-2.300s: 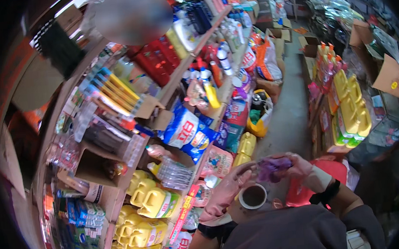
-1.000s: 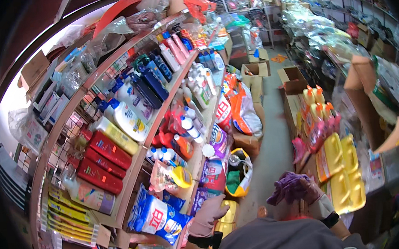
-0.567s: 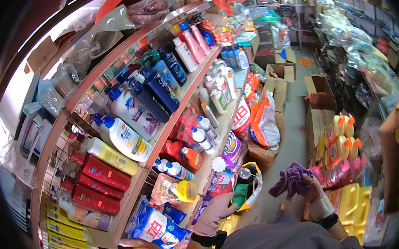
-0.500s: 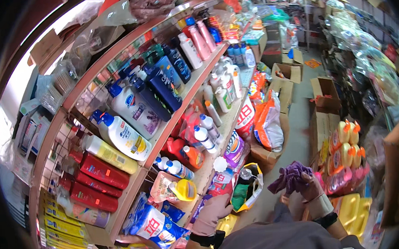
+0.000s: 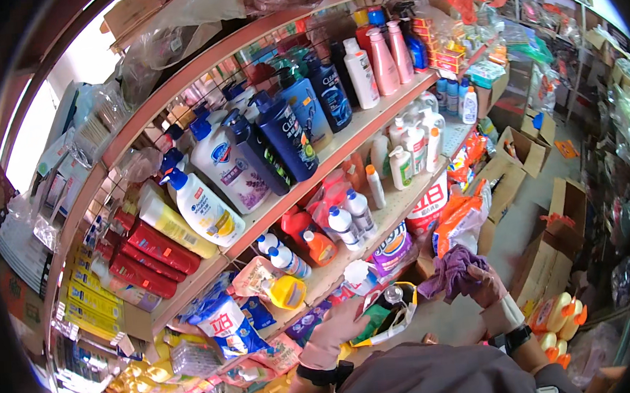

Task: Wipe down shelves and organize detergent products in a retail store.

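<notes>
A crumpled purple cloth point(image 5: 448, 273) is bunched in my right hand point(image 5: 493, 298), whose fingers are closed round it. It hangs in front of an orange and white bag of detergent. My left hand point(image 5: 333, 334) is held low before the bottom shelf, fingers stretched out and a little blurred, with nothing in it. Just beyond it stands an open bag point(image 5: 399, 322) with a pale, yellow-edged rim, holding a dark bottle and something green. A yellow-capped pouch point(image 5: 286, 291) lies on the shelf above my left hand.
Tilted shelves point(image 5: 341, 154) carry pump bottles point(image 5: 285, 136), red bottles point(image 5: 141, 274) and white bottles point(image 5: 345, 227). Blue and white detergent packs point(image 5: 229, 326) sit lower left. Open cardboard boxes point(image 5: 552, 245) line the aisle on the right, near cream bottles with orange caps point(image 5: 557, 315).
The view has swung left, so the shelves appear further right and the right-hand aisle is partly out of view. The purple cloth stays in my right hand; my left remains without anything.
</notes>
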`<state>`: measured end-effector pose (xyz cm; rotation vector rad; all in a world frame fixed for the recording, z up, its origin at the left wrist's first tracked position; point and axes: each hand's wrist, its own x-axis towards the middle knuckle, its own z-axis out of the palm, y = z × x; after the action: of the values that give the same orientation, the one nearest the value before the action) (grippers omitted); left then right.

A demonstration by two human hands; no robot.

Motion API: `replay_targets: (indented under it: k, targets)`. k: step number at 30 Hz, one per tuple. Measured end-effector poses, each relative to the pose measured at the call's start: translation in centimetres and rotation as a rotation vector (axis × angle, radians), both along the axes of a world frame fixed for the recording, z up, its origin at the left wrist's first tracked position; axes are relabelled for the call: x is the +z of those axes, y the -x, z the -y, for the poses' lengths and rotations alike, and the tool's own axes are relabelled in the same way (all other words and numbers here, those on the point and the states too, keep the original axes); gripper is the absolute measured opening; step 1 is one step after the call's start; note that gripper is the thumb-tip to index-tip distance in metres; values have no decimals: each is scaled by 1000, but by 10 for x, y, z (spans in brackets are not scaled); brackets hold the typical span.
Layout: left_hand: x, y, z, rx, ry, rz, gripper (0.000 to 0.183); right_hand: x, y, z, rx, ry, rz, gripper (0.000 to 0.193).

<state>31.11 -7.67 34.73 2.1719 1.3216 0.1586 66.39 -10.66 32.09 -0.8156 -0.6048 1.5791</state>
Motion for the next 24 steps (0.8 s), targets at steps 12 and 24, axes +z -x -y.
replay_targets:
  k: [12,24]
  targets:
    - [-31,49,0,237,-191,9,47,-26,27,-10,366,50,55,56]
    - [-54,88,26,341,38,-107,49,-11,70,-23,420,229,87,43]
